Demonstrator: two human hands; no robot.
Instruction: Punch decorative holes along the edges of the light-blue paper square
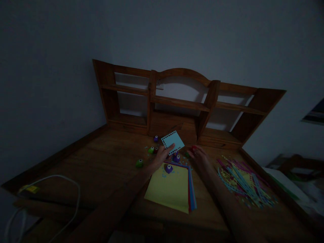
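Note:
My left hand [164,153] grips a light blue square of paper [174,141], thumb on top, lifted above the desk. Small punched holes run along several of its edges. To the right, my right hand [198,154] is closed around a small red craft punch [193,147], mostly hidden by the fingers. A purple punch [176,158] stands between the hands, and a green punch [187,154] is beside my right fingers. Another purple punch [168,168] rests on the yellow paper [168,189], with tiny blue paper bits around it.
Red and blue sheets [192,192] show under the yellow paper. Further green punches [139,163] and a purple one [156,138] are on the left. Colored paper strips [244,182] are heaped at right. A wooden shelf unit [177,104] backs the desk; a white cable [77,189] loops at left.

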